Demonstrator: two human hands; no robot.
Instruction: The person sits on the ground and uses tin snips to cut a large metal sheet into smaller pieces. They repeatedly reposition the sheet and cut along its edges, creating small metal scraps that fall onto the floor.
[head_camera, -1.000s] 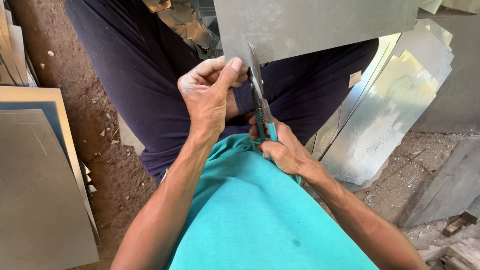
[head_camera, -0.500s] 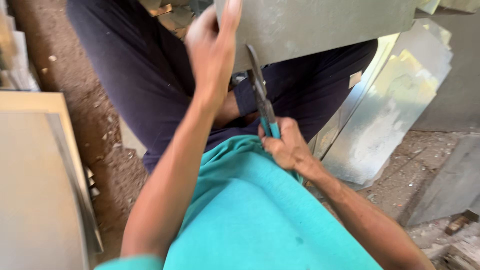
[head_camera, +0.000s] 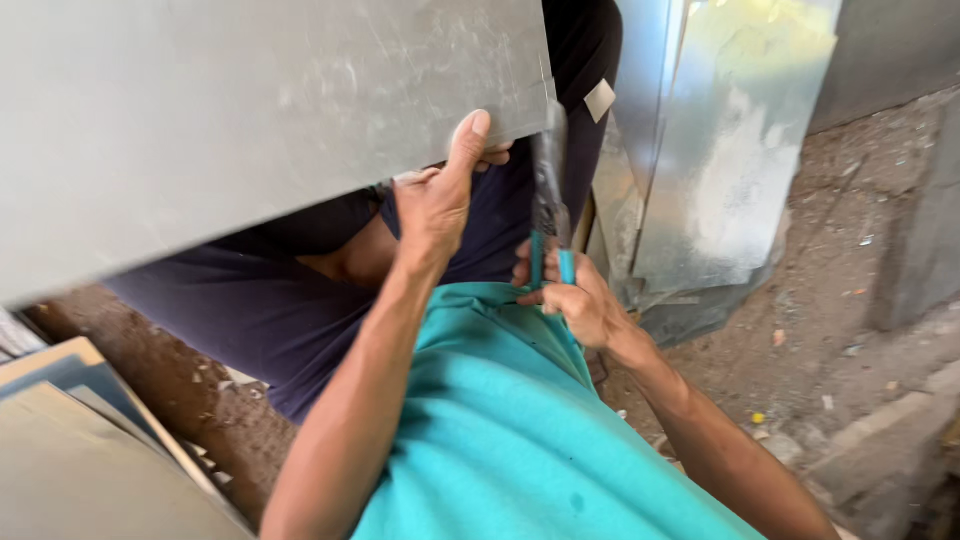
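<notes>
Grey metal sheet (head_camera: 250, 120), held up and slanting across the upper left of the view, its lower edge running toward the right corner. The sheet looks thin and stiff yet likely springy over so wide a span, light enough for one hand, with a cut edge probably sharp; the safest hold is judged to be the flat face close behind the edge, near the cut, where flexing is least. Left hand (head_camera: 440, 200) is closed on that lower edge, thumb up on the near face, fingers behind. Tin snips (head_camera: 548, 195) with teal handles stand upright at the sheet's right corner, blades meeting the edge. Right hand (head_camera: 575, 300) is wrapped shut around the handles. Beyond: shiny bent sheet offcuts (head_camera: 720, 180) leaning at right; stacked flat panels (head_camera: 80, 450) lower left; dirt floor (head_camera: 850, 280) strewn with scraps.
</notes>
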